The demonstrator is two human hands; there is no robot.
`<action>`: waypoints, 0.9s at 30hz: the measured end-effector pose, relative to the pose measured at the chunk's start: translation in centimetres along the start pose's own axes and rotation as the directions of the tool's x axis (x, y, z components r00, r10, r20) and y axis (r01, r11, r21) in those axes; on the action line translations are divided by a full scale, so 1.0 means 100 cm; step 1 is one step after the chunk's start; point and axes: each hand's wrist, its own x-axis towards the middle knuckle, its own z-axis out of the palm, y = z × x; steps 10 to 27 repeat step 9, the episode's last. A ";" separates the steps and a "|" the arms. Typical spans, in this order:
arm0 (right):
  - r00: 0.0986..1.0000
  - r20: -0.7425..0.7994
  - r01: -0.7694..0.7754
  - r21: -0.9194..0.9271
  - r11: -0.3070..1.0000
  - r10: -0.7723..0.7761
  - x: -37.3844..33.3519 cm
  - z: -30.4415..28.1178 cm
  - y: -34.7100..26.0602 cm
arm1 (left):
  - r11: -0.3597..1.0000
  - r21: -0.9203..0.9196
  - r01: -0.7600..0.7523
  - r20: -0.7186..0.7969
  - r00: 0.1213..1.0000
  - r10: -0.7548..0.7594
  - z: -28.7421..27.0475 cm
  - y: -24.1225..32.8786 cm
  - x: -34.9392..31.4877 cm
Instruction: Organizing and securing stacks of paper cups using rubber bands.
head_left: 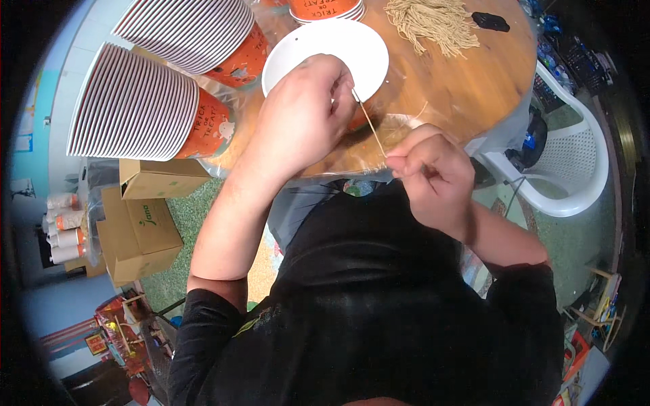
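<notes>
A white-lined orange paper bucket [362,54] stands on the table with a small dark hole near its far rim. My left hand [305,111] is closed at its near rim, and its fingertips pinch one end of a tan string [371,127]. Between my hands the string runs nearly straight. My right hand [433,169], near the table edge, pinches the other end between thumb and fingers. Part of the bucket's orange side shows below the left hand; the hand hides much of the near rim.
Two long stacks of nested orange buckets [132,101] lie at the left, with another stack [328,9] at the far edge. A bundle of tan strings [433,26] lies beside a black object [490,21]. Cardboard boxes [139,227] stand on the floor left; a white plastic chair [575,155] stands right.
</notes>
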 end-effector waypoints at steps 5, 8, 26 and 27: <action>0.903 -0.021 -0.381 0.421 0.823 0.429 -0.009 0.009 0.003 | 0.999 -0.032 0.027 -0.021 0.999 -0.028 0.002 -0.010 0.006; 0.852 0.142 -0.515 0.397 0.760 0.504 -0.005 -0.001 0.011 | 0.985 -0.100 -0.144 -0.090 0.987 0.135 -0.001 -0.023 0.003; 0.853 0.140 -0.514 0.396 0.761 0.504 -0.005 -0.001 0.012 | 0.948 -0.152 -0.278 -0.142 0.956 0.258 -0.002 -0.027 0.002; 0.853 0.140 -0.514 0.396 0.761 0.504 -0.005 -0.001 0.012 | 0.948 -0.152 -0.278 -0.142 0.956 0.258 -0.002 -0.027 0.002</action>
